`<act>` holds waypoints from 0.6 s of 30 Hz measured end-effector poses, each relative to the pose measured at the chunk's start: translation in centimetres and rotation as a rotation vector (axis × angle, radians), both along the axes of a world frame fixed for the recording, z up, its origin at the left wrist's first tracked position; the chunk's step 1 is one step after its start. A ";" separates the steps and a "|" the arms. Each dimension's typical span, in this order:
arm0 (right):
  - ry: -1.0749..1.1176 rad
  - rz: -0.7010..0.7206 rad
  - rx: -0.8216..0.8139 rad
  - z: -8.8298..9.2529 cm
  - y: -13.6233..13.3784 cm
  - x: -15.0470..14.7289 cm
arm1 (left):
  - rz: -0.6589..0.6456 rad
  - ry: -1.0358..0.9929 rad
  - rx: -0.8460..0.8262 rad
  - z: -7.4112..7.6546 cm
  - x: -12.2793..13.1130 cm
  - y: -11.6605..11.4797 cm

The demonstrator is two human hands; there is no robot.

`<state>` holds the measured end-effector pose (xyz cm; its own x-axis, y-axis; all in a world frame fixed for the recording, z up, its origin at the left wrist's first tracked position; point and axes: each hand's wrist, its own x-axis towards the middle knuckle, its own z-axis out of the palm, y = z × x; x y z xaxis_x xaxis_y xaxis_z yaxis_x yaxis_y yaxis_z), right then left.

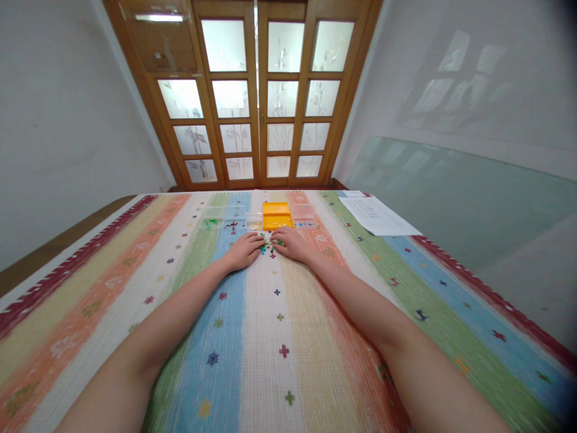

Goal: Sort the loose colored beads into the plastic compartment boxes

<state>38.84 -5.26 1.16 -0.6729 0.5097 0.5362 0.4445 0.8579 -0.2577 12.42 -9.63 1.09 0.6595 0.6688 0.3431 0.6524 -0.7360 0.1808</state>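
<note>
A small pile of tiny coloured pieces (269, 242), green, blue, red and yellowish, lies on the striped cloth between my two hands. My left hand (246, 249) rests at the pile's left side, fingers stretched out and fingertips touching the pieces. From the right, my right hand (289, 243) reaches over the pile's edge with its fingers slightly apart. No piece can be made out held in either hand. Just beyond stands an open orange box (277, 208), with a few small bits in its near half.
Left of the orange box, clear plastic trays (224, 211) hold green and dark red pieces. Another clear tray (305, 218) on the right has blue pieces. Printed paper sheets (378, 215) lie on the striped tablecloth (265, 361). Glass-paned wooden doors (256, 75) stand behind the table.
</note>
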 end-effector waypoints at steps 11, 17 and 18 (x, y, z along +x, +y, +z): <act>0.005 -0.033 -0.022 -0.2 -0.1 -0.8 | 0.006 -0.007 0.011 -0.1 0.0 0.0; 0.171 -0.238 -0.139 0.1 0.1 -0.3 | 0.012 0.001 -0.006 -0.2 0.0 -0.1; 0.203 -0.263 -0.161 0.1 0.1 -0.2 | 0.011 0.001 -0.009 -0.2 0.0 -0.1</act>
<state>38.66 -5.14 1.31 -0.3960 0.7395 0.5444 0.5705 0.6627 -0.4852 12.44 -9.69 0.88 0.6524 0.6791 0.3366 0.6607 -0.7271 0.1864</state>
